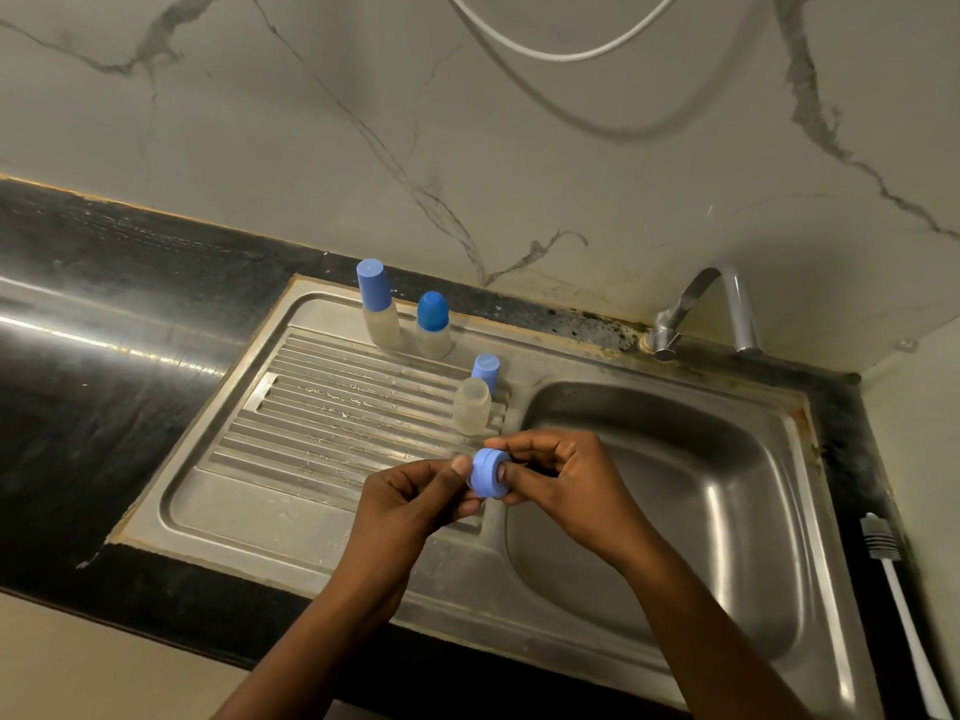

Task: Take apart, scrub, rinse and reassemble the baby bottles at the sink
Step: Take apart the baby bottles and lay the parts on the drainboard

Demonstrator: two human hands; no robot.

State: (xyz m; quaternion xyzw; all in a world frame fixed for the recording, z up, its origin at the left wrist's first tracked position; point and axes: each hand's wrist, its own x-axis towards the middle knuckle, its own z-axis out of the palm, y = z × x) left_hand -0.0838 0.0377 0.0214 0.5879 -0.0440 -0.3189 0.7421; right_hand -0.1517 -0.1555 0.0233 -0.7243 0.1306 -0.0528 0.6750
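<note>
A light blue screw ring (487,472) is held over the edge between drainboard and basin. My left hand (415,504) pinches its left side with thumb and fingers, and my right hand (558,480) grips its right side. Just behind them an open, capless clear bottle (471,406) stands on the drainboard, with a light blue cap (485,371) upright behind it. Two capped bottles stand at the back of the drainboard: a tall one with a light blue cap (378,304) and a shorter one with a darker blue domed cap (434,324).
The steel sink basin (727,511) lies to the right, under a curved tap (717,309) at the back. A white bottle brush (898,605) lies on the black counter at the far right. The ribbed drainboard (311,423) stretches left; black counter (78,356) beyond.
</note>
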